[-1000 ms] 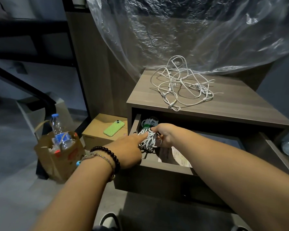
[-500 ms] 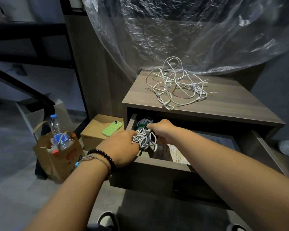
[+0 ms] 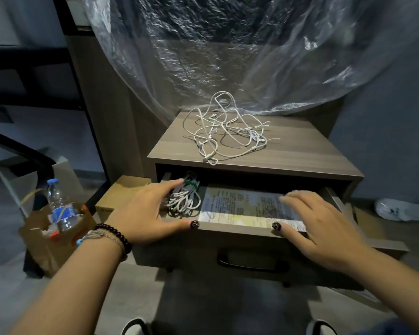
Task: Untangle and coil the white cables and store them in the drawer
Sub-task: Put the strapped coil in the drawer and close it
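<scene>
A tangle of white cables (image 3: 224, 131) lies on top of the wooden nightstand (image 3: 288, 153). Below it the drawer (image 3: 232, 238) stands pulled out. A coiled white cable bundle (image 3: 185, 200) with a green tie lies in the drawer's left end, beside a printed paper sheet (image 3: 242, 206). My left hand (image 3: 145, 213) rests on the drawer's front left edge with fingers spread, just left of the bundle and not holding it. My right hand (image 3: 324, 228) lies flat over the drawer's front right edge and the paper, fingers straight.
A clear plastic sheet (image 3: 228, 56) hangs behind the nightstand. A cardboard box (image 3: 121, 192) sits on the floor to its left. Further left a paper bag (image 3: 49, 238) holds a water bottle (image 3: 58, 204). A white object (image 3: 402, 210) lies on the floor at right.
Both hands let go of the coiled bundle, which now lies in the drawer. My right hand moved to the drawer's right front edge; my left opened onto the left edge.
</scene>
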`<state>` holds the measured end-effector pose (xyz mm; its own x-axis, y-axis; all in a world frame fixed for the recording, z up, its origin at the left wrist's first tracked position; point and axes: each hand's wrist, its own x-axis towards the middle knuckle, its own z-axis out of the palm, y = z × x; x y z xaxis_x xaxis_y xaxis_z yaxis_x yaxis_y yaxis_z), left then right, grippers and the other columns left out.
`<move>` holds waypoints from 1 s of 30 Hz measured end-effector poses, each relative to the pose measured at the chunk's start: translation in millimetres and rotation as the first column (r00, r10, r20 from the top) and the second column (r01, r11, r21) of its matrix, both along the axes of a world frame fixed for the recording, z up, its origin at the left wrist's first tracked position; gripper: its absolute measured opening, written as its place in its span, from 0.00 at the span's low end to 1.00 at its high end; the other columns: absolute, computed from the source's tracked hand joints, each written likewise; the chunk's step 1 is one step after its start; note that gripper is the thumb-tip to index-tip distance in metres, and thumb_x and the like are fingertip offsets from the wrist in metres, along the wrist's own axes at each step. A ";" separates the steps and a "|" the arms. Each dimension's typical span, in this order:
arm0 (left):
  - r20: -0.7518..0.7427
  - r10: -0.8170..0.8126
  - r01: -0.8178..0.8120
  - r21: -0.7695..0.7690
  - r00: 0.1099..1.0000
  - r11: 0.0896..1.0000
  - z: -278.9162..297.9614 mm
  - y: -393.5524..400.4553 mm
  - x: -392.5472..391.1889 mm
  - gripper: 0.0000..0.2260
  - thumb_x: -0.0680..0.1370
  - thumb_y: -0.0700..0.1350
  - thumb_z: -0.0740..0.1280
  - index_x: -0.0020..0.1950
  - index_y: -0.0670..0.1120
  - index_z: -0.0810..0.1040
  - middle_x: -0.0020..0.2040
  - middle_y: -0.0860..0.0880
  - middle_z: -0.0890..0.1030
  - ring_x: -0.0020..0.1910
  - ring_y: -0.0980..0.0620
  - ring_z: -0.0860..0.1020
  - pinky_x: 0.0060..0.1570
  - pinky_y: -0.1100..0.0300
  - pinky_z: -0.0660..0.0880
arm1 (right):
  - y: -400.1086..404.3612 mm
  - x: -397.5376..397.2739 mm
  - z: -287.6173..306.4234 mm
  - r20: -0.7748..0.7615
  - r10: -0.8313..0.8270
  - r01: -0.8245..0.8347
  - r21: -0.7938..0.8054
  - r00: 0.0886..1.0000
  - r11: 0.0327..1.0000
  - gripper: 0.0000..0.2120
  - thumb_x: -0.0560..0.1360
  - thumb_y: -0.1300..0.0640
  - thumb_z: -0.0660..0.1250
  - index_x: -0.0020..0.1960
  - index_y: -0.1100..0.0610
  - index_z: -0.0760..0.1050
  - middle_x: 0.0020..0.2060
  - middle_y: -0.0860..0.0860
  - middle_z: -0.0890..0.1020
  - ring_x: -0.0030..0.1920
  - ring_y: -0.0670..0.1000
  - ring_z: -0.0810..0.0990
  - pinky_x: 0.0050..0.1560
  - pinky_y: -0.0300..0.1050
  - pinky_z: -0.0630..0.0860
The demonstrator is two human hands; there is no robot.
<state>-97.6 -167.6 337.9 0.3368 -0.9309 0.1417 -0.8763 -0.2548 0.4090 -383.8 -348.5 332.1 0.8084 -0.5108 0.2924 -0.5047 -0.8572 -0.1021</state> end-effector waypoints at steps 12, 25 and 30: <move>0.248 0.139 -0.123 -0.080 0.959 0.989 -10.1 -48.0 -6.2 0.56 0.58 0.79 0.57 0.78 0.50 0.50 0.79 0.49 0.52 0.77 0.51 0.55 0.73 0.54 0.57 | -57.2 29.0 2.1 -0.118 0.052 -0.063 -0.094 0.992 0.994 0.53 0.66 0.24 0.59 0.79 0.50 0.45 0.78 0.48 0.47 0.78 0.49 0.40 0.77 0.50 0.44; 0.224 0.348 -0.298 -0.230 0.910 0.927 -29.8 -101.3 -13.7 0.40 0.70 0.61 0.70 0.75 0.45 0.61 0.73 0.45 0.64 0.75 0.46 0.57 0.74 0.46 0.44 | -85.5 60.2 -10.8 0.141 -0.107 0.130 -0.168 0.984 0.977 0.40 0.65 0.29 0.67 0.68 0.53 0.69 0.63 0.52 0.74 0.64 0.54 0.71 0.66 0.51 0.66; 0.355 0.397 -0.317 -0.262 0.846 0.912 -18.0 -112.3 1.6 0.31 0.67 0.65 0.70 0.63 0.48 0.74 0.53 0.46 0.72 0.55 0.45 0.71 0.63 0.44 0.67 | -84.8 77.0 -21.8 0.294 -0.175 0.245 -0.220 0.940 0.944 0.31 0.63 0.35 0.74 0.57 0.54 0.75 0.51 0.52 0.77 0.52 0.54 0.76 0.56 0.52 0.71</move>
